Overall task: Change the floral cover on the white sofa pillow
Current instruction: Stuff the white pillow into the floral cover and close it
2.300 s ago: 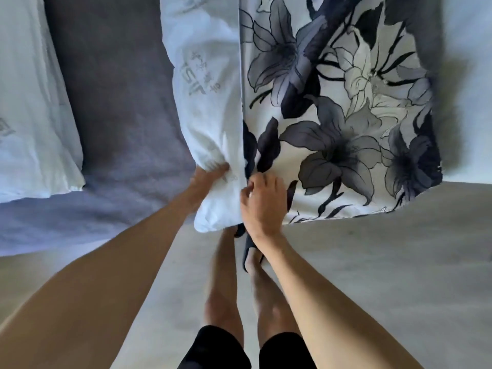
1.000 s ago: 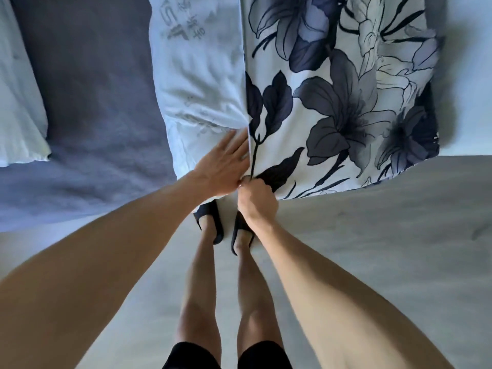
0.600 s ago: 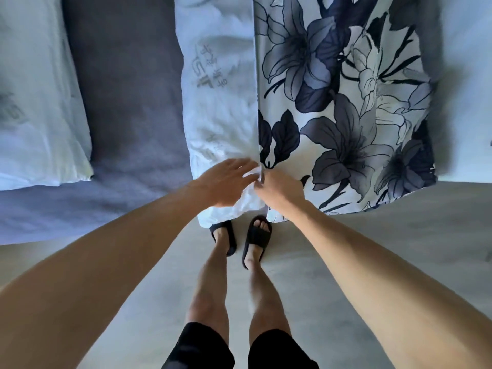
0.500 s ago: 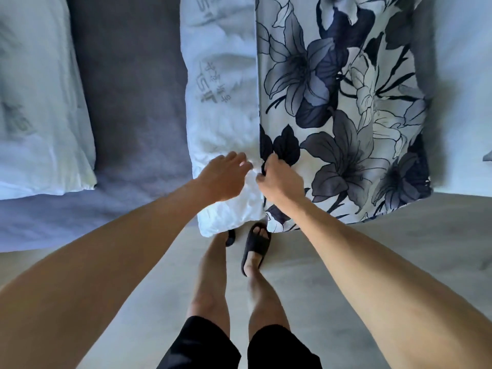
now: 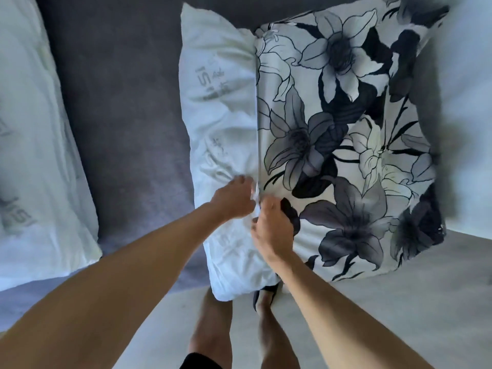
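Presently, a grey sofa seat [image 5: 127, 134] above a pale floor [image 5: 399, 302] is noted, with a second white pillow [image 5: 34, 161] left of the white pillow [image 5: 221, 134]. The floral cover [image 5: 346, 145] is seen over that pillow's right part. White fabric at the cover's open edge is gripped by the left hand [image 5: 234, 199], and the cover's edge is pinched by the right hand [image 5: 271, 225].

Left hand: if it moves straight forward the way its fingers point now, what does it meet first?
Probably the open edge of the floral cover, right beside the left hand, which already grips the white pillow; depth is unclear.
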